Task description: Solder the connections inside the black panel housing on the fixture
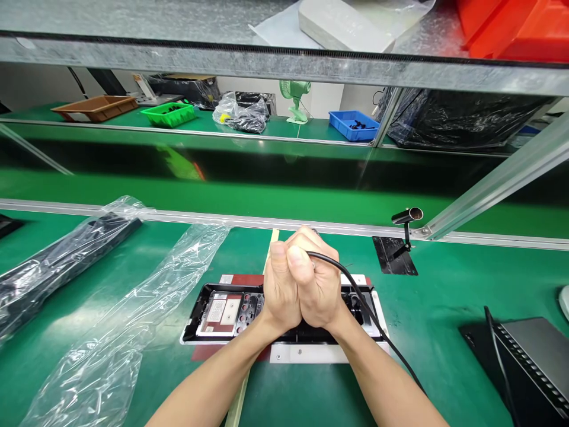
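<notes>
My left hand [281, 290] and my right hand [320, 279] are pressed together, both closed with thumbs up. A black cable [364, 303] comes out beside my right thumb and runs down to the right past my forearm. What my left fingers hold is hidden. Beneath both hands lies a long black housing [195, 317] with a clear window and a row of round holes at its left end. It rests on a fixture of dark red and white plates [306, 354]. My hands cover the middle of the housing.
Left are a clear plastic bag [155, 308] and a bagged black part [106, 234]. A metal tube holder [406, 219] stands right, behind a black device [528, 356]. A metal shelf [222, 56] crosses overhead. Behind are a green tray [169, 114], a blue tray [353, 126] and a fan [296, 98].
</notes>
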### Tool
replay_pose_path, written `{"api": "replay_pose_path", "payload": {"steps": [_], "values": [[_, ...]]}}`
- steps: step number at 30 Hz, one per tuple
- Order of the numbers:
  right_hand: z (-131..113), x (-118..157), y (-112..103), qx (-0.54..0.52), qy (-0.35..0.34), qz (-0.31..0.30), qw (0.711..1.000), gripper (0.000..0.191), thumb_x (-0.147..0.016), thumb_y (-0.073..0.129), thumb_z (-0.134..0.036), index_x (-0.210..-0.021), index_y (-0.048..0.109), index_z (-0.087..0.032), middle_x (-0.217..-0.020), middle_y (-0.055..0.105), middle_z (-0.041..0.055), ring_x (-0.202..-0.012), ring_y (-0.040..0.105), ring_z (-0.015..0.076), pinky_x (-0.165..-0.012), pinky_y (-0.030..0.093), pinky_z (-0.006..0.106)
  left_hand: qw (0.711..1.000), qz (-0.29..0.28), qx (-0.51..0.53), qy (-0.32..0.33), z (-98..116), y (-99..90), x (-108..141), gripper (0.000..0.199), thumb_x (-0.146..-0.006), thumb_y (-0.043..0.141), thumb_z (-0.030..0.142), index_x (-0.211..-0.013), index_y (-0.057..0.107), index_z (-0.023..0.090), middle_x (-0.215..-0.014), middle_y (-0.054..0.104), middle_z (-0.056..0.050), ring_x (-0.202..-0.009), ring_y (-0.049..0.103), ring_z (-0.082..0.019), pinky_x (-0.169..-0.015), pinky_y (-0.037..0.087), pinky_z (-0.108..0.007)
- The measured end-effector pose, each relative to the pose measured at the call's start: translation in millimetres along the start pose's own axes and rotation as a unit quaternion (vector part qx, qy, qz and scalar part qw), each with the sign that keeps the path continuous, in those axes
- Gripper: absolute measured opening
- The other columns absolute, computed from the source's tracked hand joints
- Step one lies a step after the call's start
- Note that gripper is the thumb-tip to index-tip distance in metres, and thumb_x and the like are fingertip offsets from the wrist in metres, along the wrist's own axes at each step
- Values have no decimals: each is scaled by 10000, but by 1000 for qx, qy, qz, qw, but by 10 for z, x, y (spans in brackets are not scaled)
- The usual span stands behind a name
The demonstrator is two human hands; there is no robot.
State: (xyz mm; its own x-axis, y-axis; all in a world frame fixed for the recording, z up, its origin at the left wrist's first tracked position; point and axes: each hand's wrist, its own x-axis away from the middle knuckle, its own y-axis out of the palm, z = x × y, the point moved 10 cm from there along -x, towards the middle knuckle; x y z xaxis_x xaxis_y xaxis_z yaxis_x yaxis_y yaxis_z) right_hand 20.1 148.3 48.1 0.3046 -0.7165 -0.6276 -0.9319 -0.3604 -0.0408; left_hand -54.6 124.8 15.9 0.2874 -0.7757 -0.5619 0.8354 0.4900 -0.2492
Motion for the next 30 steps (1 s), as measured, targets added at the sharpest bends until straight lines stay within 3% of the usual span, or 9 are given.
{"api": "replay_pose_path", "payload": {"steps": [6,17,21,30], "values": [[-13,-1,5,4,-5,-5,1000,288,-987,466,-241,-708,466,-170,-722,486,20,-730,466,125,-674,392,300,1000,-8,14,-21,-41,23,15,521,-1077,179,453,-764,489,174,-722,562,-86,-639,545,-144,-601,489,-303],[-37,-12,-2,-5,-9,-5,1000,288,-966,493,-198,-693,405,-178,-683,446,12,-709,430,125,-647,366,308,997,-34,63,-9,28,59,-4,523,-1083,176,408,-793,531,158,-785,599,-101,-714,589,-145,-650,508,-290],[-61,-14,-10,4,-20,-2,1000,304,-961,495,-188,-685,367,-176,-668,421,10,-704,405,124,-647,354,310,999,1,47,1,30,-8,-2,458,-1090,221,327,-781,516,160,-747,583,-67,-681,562,-121,-634,491,-266],[-42,-11,-5,8,-15,-2,1000,329,-988,460,-229,-679,367,-167,-676,419,10,-712,414,122,-650,351,314,998,-12,66,1,75,19,-33,476,-1089,207,337,-784,526,158,-765,583,-64,-693,564,-120,-647,498,-255]]}}
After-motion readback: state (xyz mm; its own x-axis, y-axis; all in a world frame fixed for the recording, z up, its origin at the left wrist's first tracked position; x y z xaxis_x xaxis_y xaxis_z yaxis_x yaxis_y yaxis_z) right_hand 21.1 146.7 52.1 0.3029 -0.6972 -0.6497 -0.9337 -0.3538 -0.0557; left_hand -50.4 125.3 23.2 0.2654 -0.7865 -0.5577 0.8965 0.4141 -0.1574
